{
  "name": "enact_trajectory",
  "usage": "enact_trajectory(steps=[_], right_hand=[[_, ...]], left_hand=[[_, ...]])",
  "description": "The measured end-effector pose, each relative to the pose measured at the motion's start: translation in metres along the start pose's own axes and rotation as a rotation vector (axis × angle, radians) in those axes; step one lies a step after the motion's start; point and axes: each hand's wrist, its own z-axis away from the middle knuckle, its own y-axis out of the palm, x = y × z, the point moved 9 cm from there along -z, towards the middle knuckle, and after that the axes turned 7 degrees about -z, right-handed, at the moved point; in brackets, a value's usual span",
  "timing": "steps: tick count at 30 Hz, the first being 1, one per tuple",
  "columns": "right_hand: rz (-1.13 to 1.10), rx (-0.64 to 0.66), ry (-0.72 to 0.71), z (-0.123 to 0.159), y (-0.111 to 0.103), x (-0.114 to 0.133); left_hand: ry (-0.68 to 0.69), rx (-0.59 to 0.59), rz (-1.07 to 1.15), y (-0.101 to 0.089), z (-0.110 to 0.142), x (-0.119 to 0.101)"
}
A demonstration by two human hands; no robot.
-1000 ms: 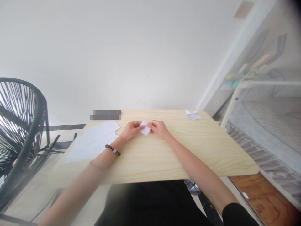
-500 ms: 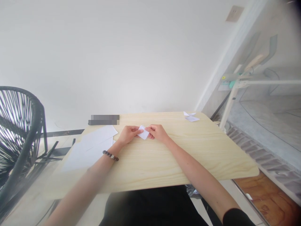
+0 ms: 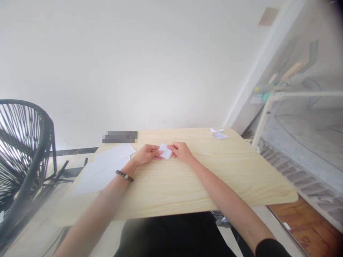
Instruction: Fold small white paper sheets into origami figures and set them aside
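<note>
A small folded piece of white paper point(image 3: 165, 151), roughly diamond-shaped, is held between my two hands over the middle of the table. My left hand point(image 3: 148, 154) pinches its left side, thumb on top; a dark beaded bracelet circles that wrist. With thumb and fingers my right hand point(image 3: 180, 150) grips the paper's right corner. Sheets of white paper point(image 3: 107, 164) lie at the left of the table, partly behind my left forearm. At the far right of the tabletop rests a folded paper boat point(image 3: 219, 135), with a pointed white fold rising behind it.
The pale wooden table point(image 3: 214, 171) stands against a white wall. A dark, blurred-out object point(image 3: 119, 137) sits at its back left edge. A woven black chair point(image 3: 40, 142) is on the left, and a white metal frame point(image 3: 264, 119) stands to the right.
My left thumb has shifted from the paper's upper part to its lower left edge, baring more of its surface. The whole view has tilted slightly; both hands stay on the paper.
</note>
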Motion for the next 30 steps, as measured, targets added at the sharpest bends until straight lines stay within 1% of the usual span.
enact_trajectory(steps=[4,10,14,16,19,22,27,30], right_hand=[[-0.036,-0.007,0.034,0.001,0.0,-0.003],[0.016,-0.012,-0.021,0.002,0.002,0.005],[0.023,0.01,-0.029,0.002,0.005,0.009],[0.013,0.037,-0.026,0.003,0.007,0.009],[-0.012,0.074,-0.019,0.003,0.011,0.009],[-0.023,0.082,-0.025,0.004,0.013,0.01],[0.015,0.092,-0.056,0.004,0.016,0.014],[0.05,0.102,-0.067,0.004,0.017,0.016]], left_hand=[[0.004,-0.056,0.001,-0.002,0.0,-0.001],[0.035,-0.112,-0.055,-0.002,-0.001,-0.004],[0.048,-0.152,-0.072,-0.006,-0.001,-0.005],[0.047,-0.155,-0.077,-0.007,-0.001,-0.004],[0.038,-0.129,-0.069,-0.007,0.0,-0.004],[0.032,-0.13,-0.073,-0.007,0.002,-0.005],[0.062,-0.223,-0.169,-0.013,0.003,-0.009],[0.065,-0.279,-0.208,-0.017,0.002,-0.008]])
